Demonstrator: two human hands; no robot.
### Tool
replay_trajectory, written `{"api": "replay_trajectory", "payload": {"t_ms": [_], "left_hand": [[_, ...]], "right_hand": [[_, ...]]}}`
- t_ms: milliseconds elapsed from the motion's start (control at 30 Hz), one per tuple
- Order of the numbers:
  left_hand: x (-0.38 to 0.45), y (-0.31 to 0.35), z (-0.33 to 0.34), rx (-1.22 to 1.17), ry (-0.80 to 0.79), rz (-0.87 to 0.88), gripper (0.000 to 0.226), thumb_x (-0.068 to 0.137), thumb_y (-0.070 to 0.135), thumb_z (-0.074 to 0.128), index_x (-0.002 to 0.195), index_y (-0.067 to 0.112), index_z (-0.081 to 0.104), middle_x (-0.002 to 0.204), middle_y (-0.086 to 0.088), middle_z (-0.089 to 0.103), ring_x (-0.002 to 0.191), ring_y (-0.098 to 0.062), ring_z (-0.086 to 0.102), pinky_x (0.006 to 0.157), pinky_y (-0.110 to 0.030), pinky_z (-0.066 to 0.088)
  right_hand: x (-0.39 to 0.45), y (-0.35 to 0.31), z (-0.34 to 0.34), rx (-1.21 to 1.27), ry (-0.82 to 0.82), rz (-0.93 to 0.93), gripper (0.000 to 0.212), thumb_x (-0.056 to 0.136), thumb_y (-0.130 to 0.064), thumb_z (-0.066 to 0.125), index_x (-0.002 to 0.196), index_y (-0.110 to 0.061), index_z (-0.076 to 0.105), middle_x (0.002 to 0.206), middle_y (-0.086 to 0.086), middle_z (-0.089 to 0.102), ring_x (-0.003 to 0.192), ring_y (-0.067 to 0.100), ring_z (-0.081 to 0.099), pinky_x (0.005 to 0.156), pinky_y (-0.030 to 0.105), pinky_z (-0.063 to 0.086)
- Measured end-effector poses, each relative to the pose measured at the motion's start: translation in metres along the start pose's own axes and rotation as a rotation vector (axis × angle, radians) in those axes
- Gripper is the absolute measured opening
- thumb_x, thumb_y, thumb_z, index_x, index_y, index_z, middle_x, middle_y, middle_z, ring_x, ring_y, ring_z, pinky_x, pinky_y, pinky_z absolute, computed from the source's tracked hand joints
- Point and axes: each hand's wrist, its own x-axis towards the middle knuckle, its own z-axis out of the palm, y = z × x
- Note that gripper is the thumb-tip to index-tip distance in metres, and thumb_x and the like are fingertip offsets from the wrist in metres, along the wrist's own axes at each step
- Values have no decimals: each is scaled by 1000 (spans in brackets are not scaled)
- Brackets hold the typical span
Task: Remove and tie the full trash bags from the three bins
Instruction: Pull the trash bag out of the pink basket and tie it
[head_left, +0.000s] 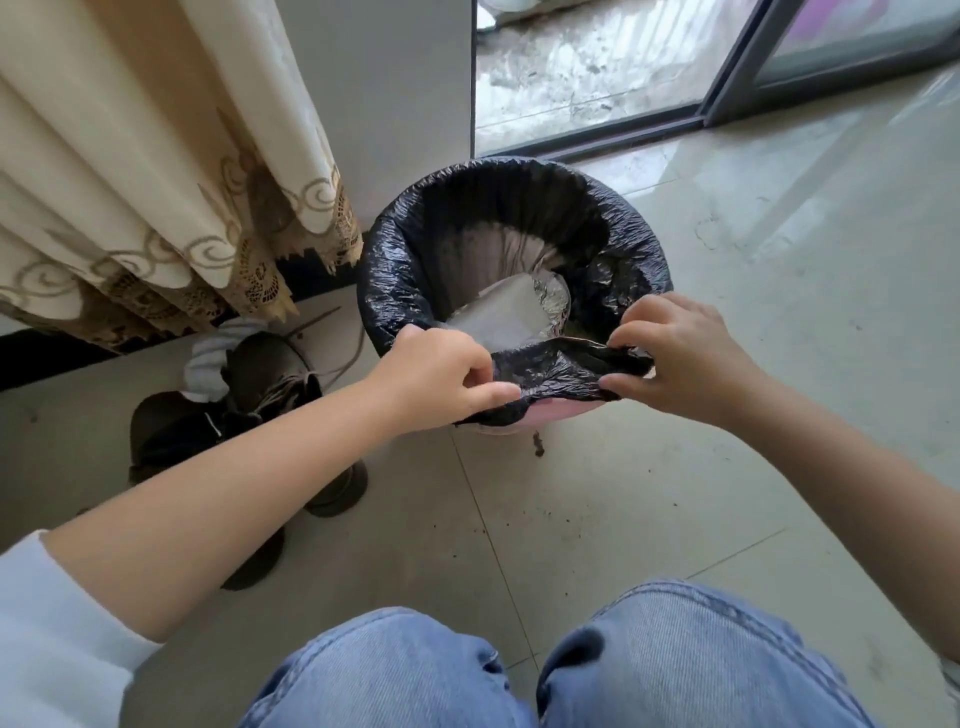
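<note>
The black trash bag (511, 228) lines a pink bin (511, 415) standing on the tiled floor just beside the curtain (156, 182). Its near edge is already peeled off the rim and stretched between both hands — the rest is folded over the rim all the way round the far side. The left hand (441, 376) pinches the loose edge at its left end, thumb and forefinger closed on the plastic; the right hand (675, 353) pinches the right end likewise. The freed strip runs left to right across the near rim, level with both grips. Both forearms reach forward from above the knees, wrists angled inward. Crumpled foil and paper (514, 312) lie inside. The next move probably turns on working outward along the rim toward the far side.
</note>
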Motion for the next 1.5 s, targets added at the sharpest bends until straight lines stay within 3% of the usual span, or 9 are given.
{"api": "replay_trajectory", "payload": {"t_ms": [133,333,433,633,767,1033,1167,1300,1500], "left_hand": [[-2,8,1,-33,-68,77,27,85,36,60,91,12,72,67,12,44,76,-10,44,71,-21,29],[-1,10,-12,-342,29,-89,12,94,18,50,83,14,51,63,11,43,69,-15,43,55,-6,32],[-4,7,-13,-405,148,-264,14,99,17,37,87,10,39,67,1,43,70,-18,41,58,-25,27],[-19,-16,-30,-280,152,-246,26,87,34,58,89,15,41,77,1,52,81,-21,52,71,-32,38],[-30,-34,-36,71,133,-193,34,78,10,64,110,11,54,108,-8,63,104,-29,56,82,-36,44],[-24,-75,-60,218,61,-697,31,87,11,49,118,11,55,118,-16,57,109,-36,55,80,-36,48],[-2,-79,-74,-475,289,-819,26,92,-5,33,104,10,51,117,-19,51,104,-43,57,44,-29,56],[17,-62,-101,-279,375,-659,35,86,-4,40,117,5,54,130,-25,48,119,-38,48,96,-36,42],[23,-5,-148,-425,480,-174,30,78,-14,43,93,4,62,128,-9,54,134,-24,39,113,-31,25]], "right_hand": [[-1,5,1,75,-12,7,14,67,-15,67,61,-2,69,70,17,68,71,40,63,68,47,51],[32,-9,-1,188,119,204,23,96,-13,39,104,6,48,100,32,62,93,45,57,77,43,43],[47,-22,5,298,58,270,26,97,-14,35,110,6,44,108,33,61,100,44,57,80,43,41],[53,-23,-2,194,-18,-21,52,81,-34,66,119,-2,50,113,17,63,101,34,60,83,36,45],[46,5,-8,-66,123,-249,42,61,-3,66,103,-1,63,92,22,66,79,40,65,69,45,53],[49,62,-43,-94,-88,499,38,82,-9,57,120,-6,57,119,20,57,105,37,57,84,39,48],[71,64,-57,577,-128,821,19,90,-7,39,101,-6,55,93,14,57,41,19,61,40,20,49],[104,45,-79,1158,57,657,22,92,-4,39,91,-17,56,91,12,59,63,15,55,44,11,51],[115,0,-130,1485,161,291,44,76,12,33,58,-12,65,51,1,61,49,10,55,45,16,46]]}}
